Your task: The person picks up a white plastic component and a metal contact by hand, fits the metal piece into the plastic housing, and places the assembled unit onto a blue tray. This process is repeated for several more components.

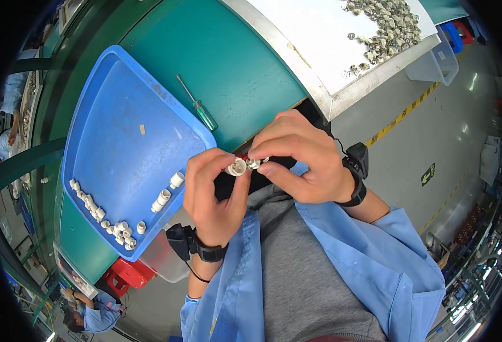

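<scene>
In front of my chest, my left hand pinches a small white round socket-like part, its open end showing a metal contact inside. Close against it, my right hand grips a small shiny metal piece between thumb and fingers. The two parts meet or nearly touch; fingertips hide exactly how. Left of my hands lies a blue tray with several white cylindrical parts along its near and left sides. A green-handled screwdriver rests on the green table just beyond the tray.
At the upper right, a metal-edged white surface bears a heap of small metal parts. Past its corner stands a clear plastic bin. A red stool is below the table, and another person sits at the lower left.
</scene>
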`<control>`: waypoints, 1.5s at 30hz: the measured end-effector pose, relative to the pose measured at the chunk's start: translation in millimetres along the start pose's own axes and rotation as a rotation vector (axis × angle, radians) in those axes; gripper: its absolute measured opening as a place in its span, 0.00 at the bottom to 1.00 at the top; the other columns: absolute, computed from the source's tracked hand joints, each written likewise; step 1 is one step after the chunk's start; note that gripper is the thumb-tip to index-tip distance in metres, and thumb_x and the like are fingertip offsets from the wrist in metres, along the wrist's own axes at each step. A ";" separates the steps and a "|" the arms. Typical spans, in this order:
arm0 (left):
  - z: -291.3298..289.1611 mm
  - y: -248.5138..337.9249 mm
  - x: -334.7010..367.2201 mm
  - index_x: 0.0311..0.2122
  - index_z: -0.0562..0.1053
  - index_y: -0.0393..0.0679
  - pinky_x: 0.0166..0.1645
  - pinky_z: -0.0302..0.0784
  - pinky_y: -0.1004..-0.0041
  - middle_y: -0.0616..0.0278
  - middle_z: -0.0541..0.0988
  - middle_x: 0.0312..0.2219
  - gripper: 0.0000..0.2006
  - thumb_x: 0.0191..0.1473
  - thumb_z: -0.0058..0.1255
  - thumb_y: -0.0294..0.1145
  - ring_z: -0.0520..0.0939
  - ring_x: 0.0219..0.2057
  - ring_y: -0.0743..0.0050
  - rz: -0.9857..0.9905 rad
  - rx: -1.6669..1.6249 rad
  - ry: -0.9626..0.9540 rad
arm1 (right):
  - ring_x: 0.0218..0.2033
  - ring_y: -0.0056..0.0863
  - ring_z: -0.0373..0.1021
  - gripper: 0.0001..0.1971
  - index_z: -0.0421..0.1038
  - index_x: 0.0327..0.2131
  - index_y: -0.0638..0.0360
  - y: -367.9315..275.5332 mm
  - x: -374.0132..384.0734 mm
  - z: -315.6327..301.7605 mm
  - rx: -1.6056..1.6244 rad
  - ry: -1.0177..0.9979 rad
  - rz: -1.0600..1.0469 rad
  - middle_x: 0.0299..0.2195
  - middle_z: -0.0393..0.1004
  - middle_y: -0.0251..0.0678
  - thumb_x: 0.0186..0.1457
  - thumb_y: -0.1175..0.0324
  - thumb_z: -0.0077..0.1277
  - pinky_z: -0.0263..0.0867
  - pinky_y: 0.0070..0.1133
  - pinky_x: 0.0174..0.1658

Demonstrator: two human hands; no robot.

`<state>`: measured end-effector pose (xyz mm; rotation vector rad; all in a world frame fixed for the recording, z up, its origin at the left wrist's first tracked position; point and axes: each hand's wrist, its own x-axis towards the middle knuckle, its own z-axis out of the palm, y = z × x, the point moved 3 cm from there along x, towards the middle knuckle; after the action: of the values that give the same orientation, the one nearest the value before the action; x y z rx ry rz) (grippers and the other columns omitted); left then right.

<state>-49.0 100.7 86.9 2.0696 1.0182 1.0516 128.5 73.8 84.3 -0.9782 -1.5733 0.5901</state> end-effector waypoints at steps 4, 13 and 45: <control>-3.7 14.8 5.2 0.41 0.75 0.37 0.35 0.76 0.72 0.53 0.78 0.36 0.19 0.41 0.65 0.14 0.80 0.33 0.62 0.133 0.122 0.042 | 0.33 0.32 0.74 0.11 0.76 0.37 0.60 -13.1 4.4 4.0 -0.168 0.019 -0.042 0.34 0.79 0.37 0.48 0.77 0.62 0.63 0.29 0.40; -4.0 27.5 3.6 0.44 0.74 0.35 0.41 0.76 0.69 0.51 0.77 0.38 0.21 0.40 0.63 0.13 0.80 0.37 0.60 0.202 0.148 0.109 | 0.33 0.30 0.73 0.11 0.76 0.36 0.58 -25.6 6.5 0.7 -0.212 0.053 -0.067 0.33 0.78 0.35 0.47 0.76 0.63 0.62 0.30 0.41; -13.0 39.0 1.3 0.33 0.77 0.33 0.28 0.84 0.72 0.49 0.78 0.34 0.16 0.34 0.66 0.15 0.85 0.34 0.50 0.514 0.019 0.079 | 0.30 0.24 0.74 0.10 0.78 0.34 0.56 -28.3 0.9 -12.8 0.117 0.031 0.024 0.32 0.80 0.31 0.45 0.77 0.65 0.61 0.31 0.48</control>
<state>-45.4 83.4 124.0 2.3862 0.5344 1.3822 133.1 57.9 110.6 -0.9149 -1.4850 0.6733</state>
